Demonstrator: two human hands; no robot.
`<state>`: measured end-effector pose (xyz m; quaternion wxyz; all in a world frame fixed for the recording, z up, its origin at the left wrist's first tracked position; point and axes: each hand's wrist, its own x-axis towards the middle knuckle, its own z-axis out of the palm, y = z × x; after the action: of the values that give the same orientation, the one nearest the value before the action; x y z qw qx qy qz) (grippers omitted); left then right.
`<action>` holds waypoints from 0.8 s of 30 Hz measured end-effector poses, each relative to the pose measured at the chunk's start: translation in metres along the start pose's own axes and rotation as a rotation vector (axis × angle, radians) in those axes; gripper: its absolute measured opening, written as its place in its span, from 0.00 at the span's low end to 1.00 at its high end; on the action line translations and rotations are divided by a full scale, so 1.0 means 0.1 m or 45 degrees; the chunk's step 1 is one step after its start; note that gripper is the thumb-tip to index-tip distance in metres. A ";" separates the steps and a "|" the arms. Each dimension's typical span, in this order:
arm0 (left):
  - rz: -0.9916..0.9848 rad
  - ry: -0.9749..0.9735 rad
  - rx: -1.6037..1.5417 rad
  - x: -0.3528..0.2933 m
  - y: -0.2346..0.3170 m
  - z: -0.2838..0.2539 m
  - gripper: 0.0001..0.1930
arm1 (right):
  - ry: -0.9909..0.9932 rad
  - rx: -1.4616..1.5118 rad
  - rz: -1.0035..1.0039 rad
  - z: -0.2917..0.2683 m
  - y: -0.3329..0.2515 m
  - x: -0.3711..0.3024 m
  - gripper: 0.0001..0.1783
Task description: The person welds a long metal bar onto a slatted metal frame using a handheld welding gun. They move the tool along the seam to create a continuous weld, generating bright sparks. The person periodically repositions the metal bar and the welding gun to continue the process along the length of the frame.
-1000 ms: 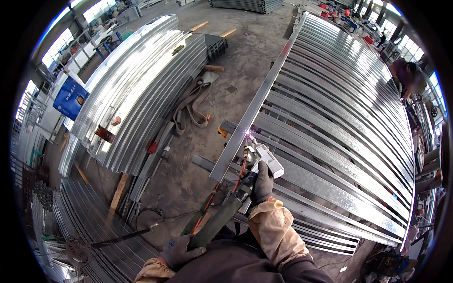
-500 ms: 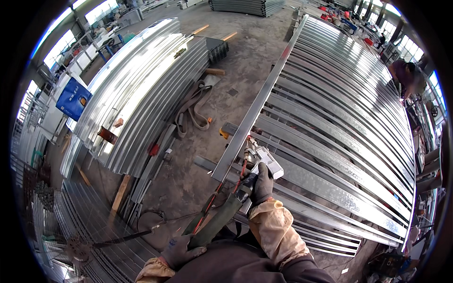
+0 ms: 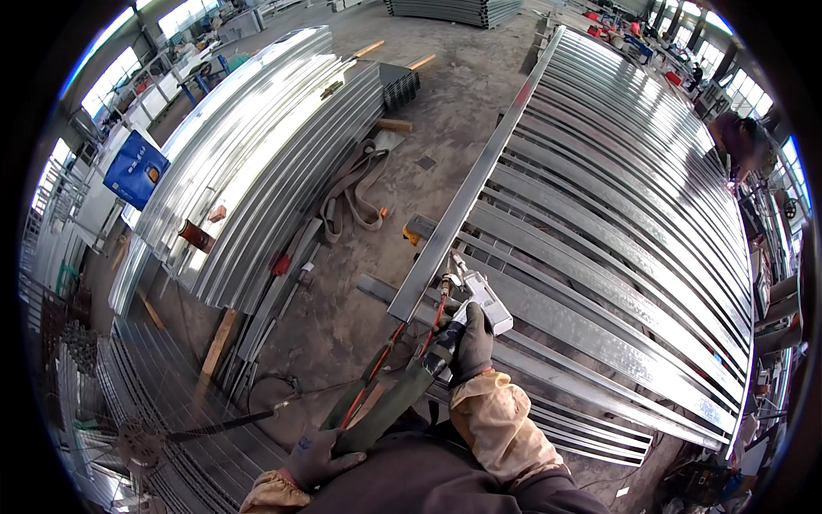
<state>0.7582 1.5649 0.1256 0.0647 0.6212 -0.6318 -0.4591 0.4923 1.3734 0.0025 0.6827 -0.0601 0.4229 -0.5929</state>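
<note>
My right hand (image 3: pixel 473 344), in a dark glove and tan sleeve, grips a silver handheld welding gun (image 3: pixel 486 303). The gun's nozzle points forward, close to a long metal side rail (image 3: pixel 473 195); I cannot tell whether it touches. A thick green-sleeved hose (image 3: pixel 392 404), taped black near the gun, runs back toward my body. My gloved left hand (image 3: pixel 320 457) is closed around that hose at the lower left. Beside it a red line (image 3: pixel 372 377) runs to the gun. Metal slats (image 3: pixel 591 278) reach rightward from the rail in parallel rows.
Left of me lies a stack of corrugated metal sheets (image 3: pixel 265 154) with a blue bag (image 3: pixel 137 170) beside it. A grey strap (image 3: pixel 347 193) lies on the floor between stack and frame. Another person (image 3: pixel 738 141) bends over the frame's far right edge, near a small bright glow.
The view has shifted slightly. My left hand and the hose have moved a little left. The gun's nozzle sits slightly farther back along the rail. Both grips stay the same.
</note>
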 end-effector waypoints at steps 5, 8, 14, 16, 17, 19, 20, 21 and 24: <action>0.002 0.006 -0.119 0.02 -0.14 0.14 0.32 | 0.016 0.022 -0.022 -0.06 0.04 0.10 0.23; -0.010 0.006 -0.015 0.04 -0.07 0.12 0.33 | 0.056 0.028 -0.021 -0.04 0.00 0.10 0.22; 0.042 0.026 -0.054 0.06 -0.09 0.17 0.32 | 0.004 0.019 -0.065 -0.15 0.07 0.21 0.26; 0.003 -0.017 -0.037 0.06 -0.14 0.18 0.29 | 0.005 0.001 -0.046 -0.12 0.07 0.19 0.27; -0.009 -0.044 -0.027 0.07 -0.14 0.18 0.27 | 0.017 0.002 -0.065 -0.14 0.08 0.20 0.27; -0.015 -0.059 -0.025 0.08 -0.08 0.16 0.27 | 0.041 0.004 -0.104 -0.18 0.10 0.25 0.27; -0.018 -0.067 -0.024 0.08 -0.06 0.15 0.27 | 0.046 -0.002 -0.098 -0.18 0.11 0.25 0.27; -0.020 -0.069 -0.037 0.08 -0.06 0.15 0.27 | 0.052 -0.008 -0.092 -0.19 0.11 0.26 0.26; -0.027 -0.062 -0.056 0.08 -0.08 0.18 0.27 | 0.032 -0.035 -0.057 -0.13 0.04 0.19 0.26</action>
<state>0.7504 1.5686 0.1064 0.0581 0.6150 -0.6165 -0.4882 0.4859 1.3635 -0.0181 0.6628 -0.0715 0.4382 -0.6030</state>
